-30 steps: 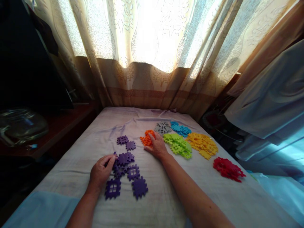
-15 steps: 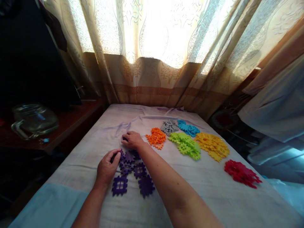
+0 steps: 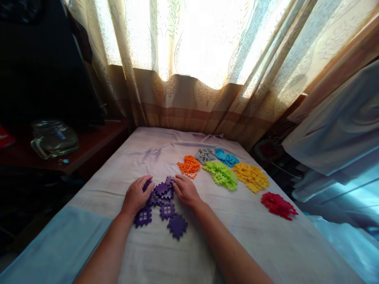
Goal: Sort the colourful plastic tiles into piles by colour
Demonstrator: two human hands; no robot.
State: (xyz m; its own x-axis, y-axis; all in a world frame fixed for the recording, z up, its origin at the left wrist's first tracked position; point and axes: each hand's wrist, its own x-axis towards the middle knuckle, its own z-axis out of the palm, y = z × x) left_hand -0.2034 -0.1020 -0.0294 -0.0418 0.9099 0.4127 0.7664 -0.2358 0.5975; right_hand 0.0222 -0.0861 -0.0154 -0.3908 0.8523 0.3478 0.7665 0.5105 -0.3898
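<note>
Head view: purple pieces gathered at lower centre, flanked by both hands. Left hand curved at pile's left edge, right hand loosely spread at its right; grip on any piece cannot be told. Open sheet seen at lower right; orange pieces near, above right hand.

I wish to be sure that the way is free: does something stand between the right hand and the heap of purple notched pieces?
Nothing visible does: the right hand has its fingertips at the right edge of the heap of purple notched pieces. The orange notched pieces lie farther back, outside that short way.
</note>
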